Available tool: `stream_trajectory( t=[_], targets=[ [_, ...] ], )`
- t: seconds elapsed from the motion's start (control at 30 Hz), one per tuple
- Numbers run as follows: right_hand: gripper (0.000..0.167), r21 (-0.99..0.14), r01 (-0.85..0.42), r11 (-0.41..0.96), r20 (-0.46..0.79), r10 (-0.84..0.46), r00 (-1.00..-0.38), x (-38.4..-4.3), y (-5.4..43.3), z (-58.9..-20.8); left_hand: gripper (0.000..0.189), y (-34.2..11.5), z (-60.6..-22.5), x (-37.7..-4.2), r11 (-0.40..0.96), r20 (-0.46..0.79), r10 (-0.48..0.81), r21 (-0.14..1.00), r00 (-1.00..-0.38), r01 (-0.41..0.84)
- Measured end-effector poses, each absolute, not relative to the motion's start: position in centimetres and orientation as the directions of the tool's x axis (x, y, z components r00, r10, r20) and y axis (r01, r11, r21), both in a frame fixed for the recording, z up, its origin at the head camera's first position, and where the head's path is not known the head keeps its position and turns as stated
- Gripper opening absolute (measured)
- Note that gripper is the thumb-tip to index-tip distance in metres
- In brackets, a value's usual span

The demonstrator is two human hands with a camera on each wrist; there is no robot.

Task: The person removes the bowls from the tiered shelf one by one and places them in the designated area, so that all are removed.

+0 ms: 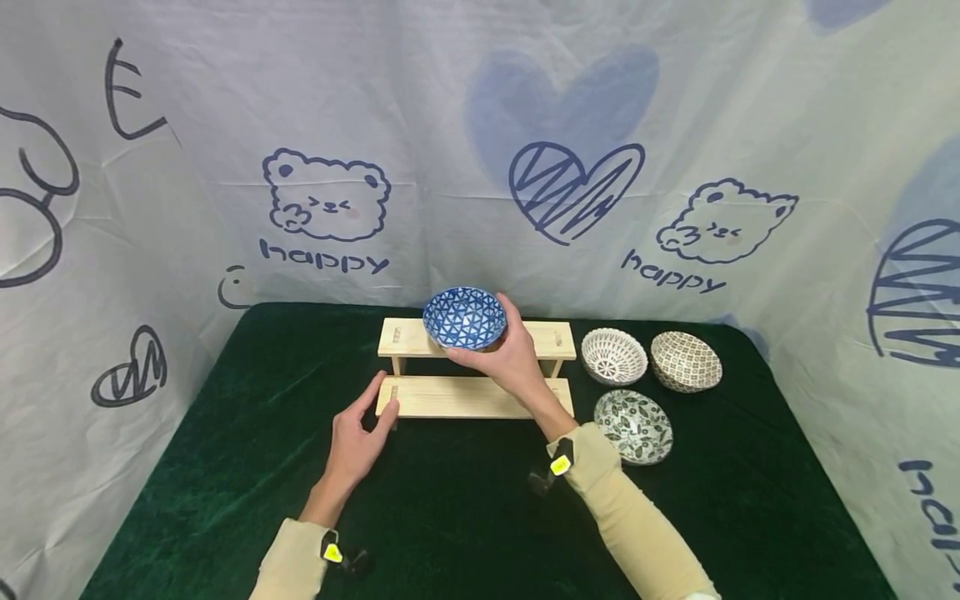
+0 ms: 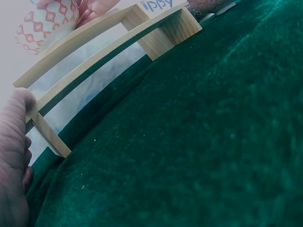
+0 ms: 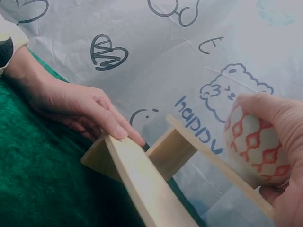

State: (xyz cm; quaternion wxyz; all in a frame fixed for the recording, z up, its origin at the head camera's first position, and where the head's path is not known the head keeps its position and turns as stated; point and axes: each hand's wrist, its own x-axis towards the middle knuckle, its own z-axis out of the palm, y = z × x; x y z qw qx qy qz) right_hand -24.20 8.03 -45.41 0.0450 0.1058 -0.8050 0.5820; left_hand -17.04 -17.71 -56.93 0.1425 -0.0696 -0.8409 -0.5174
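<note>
My right hand (image 1: 510, 354) grips a small bowl (image 1: 463, 317) by its right side, thumb near the front and fingers behind. Inside, the bowl has blue and white triangles; the right wrist view shows its outside as white with a red pattern (image 3: 258, 144). It is close over the upper board (image 1: 536, 335) of a two-tier wooden stand, left of the middle. My left hand (image 1: 356, 442) holds the left end of the lower board (image 1: 457, 398) between thumb and fingers. In the left wrist view, the thumb lies against the board's end.
Right of the stand are a white bowl with a brown lattice-like pattern (image 1: 613, 357), a brown-patterned bowl (image 1: 686, 362) tipped on its side, and a green leaf-patterned bowl (image 1: 634, 427) nearer me. Dark green cloth (image 1: 465, 508) covers the table. A printed white curtain (image 1: 450, 100) stands behind.
</note>
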Motion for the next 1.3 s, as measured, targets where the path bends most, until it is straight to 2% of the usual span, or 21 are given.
stream_trajectory(
  t=[0.3, 0.97, 1.3],
  targets=[
    [0.106, -0.895, -0.301, 0.329, 0.306, -0.037, -0.951, -24.1, 7.8, -46.2, 0.060, -17.7, -56.9, -17.0, 0.454, 0.310, -0.033, 0.851, -0.950, 0.262],
    [0.101, -0.937, -0.313, 0.154, 0.315, -0.011, -0.949, -22.1, 11.2, -46.3, 0.060, -17.7, -57.0, -17.1, 0.454, 0.310, -0.036, 0.852, -0.950, 0.261],
    [0.100, -0.938, -0.327, 0.120, 0.333, 0.034, -0.942, -20.6, 13.7, -46.0, 0.060, -17.7, -56.9, -17.0, 0.449, 0.310, -0.040, 0.855, -0.950, 0.260]
  ],
)
